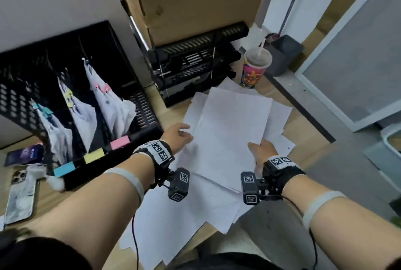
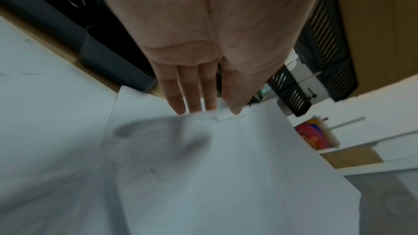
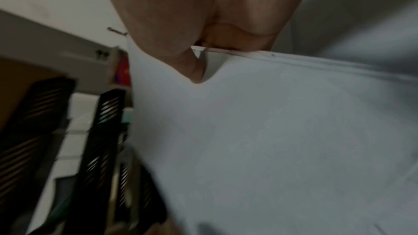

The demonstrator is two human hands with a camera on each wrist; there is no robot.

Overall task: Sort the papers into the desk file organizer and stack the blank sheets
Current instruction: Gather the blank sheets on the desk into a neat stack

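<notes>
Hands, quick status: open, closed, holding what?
Left hand: open, fingers straight, tips at the edge of the blank sheets.
Right hand: closed on the same blank sheets, thumb on top.

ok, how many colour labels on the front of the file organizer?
3, in a row along the front lip of the file organizer: blue label nearest the phone, yellow label in the middle, pink label nearest the left hand. None looks hidden.
</notes>
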